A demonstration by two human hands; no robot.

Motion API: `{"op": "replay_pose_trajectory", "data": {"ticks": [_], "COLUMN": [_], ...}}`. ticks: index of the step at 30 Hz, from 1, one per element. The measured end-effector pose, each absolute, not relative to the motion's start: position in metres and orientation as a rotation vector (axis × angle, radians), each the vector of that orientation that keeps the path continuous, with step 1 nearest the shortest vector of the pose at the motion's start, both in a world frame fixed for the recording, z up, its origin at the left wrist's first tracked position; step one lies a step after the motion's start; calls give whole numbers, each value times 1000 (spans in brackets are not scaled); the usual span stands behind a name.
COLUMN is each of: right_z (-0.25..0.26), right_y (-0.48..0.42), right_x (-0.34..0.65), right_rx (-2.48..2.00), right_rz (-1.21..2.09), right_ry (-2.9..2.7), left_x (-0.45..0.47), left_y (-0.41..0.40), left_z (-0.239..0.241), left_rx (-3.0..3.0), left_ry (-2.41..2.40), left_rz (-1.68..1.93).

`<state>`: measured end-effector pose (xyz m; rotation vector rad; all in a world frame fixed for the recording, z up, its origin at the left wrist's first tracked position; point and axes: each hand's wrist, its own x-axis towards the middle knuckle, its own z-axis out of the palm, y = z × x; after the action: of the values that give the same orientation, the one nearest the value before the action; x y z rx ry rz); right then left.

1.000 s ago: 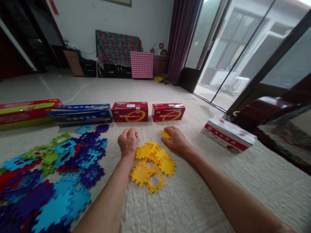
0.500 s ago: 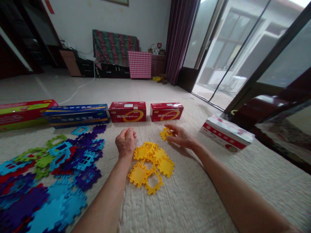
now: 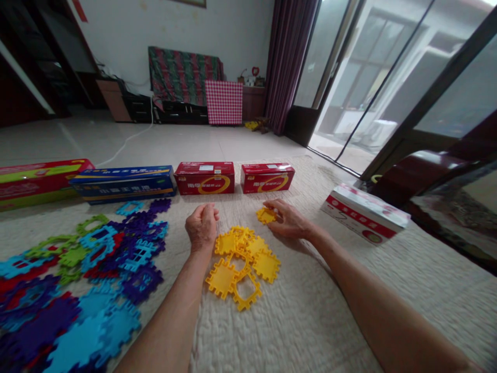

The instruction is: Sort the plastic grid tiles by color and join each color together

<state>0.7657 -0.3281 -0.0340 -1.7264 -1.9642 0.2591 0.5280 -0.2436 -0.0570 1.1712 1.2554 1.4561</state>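
Note:
My right hand (image 3: 289, 218) grips the right edge of a small yellow interlocking building tile (image 3: 265, 215) between thumb and fingers, just in front of a red box. The tile lies nearly flat, at or close to the mat. My left hand (image 3: 202, 224) is curled into a loose fist, and nothing shows in it. Between my forearms lies a loose group of yellow tiles (image 3: 266, 265), some solid and some with open centres, partly overlapping. My left hand is just beyond its upper left edge.
Blue, purple, green and red tiles (image 3: 89, 326) are heaped at left. A red-and-green box (image 3: 39, 184), a blue box (image 3: 124, 185) and two red boxes (image 3: 204, 178) line the far side. A white-and-red box (image 3: 365, 213) stands at right on the quilted mat (image 3: 303, 321).
The yellow tile in my right hand has tipped from slanted to flatter. My left hand keeps its fist in almost the same place. The view has shifted slightly.

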Motion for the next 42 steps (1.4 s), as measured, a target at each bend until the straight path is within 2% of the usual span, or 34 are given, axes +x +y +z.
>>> {"op": "replay_pose_trajectory", "data": {"ticks": [42], "right_z": [-32], "right_y": [-327], "right_x": [761], "right_rx": [-1626], "right_rz": [220], "right_ry": [-2130], "left_x": [529], "left_y": [-244], "left_z": [-56], "left_rx": [1251], "left_ry": [1265], "left_rz": [1462]}}
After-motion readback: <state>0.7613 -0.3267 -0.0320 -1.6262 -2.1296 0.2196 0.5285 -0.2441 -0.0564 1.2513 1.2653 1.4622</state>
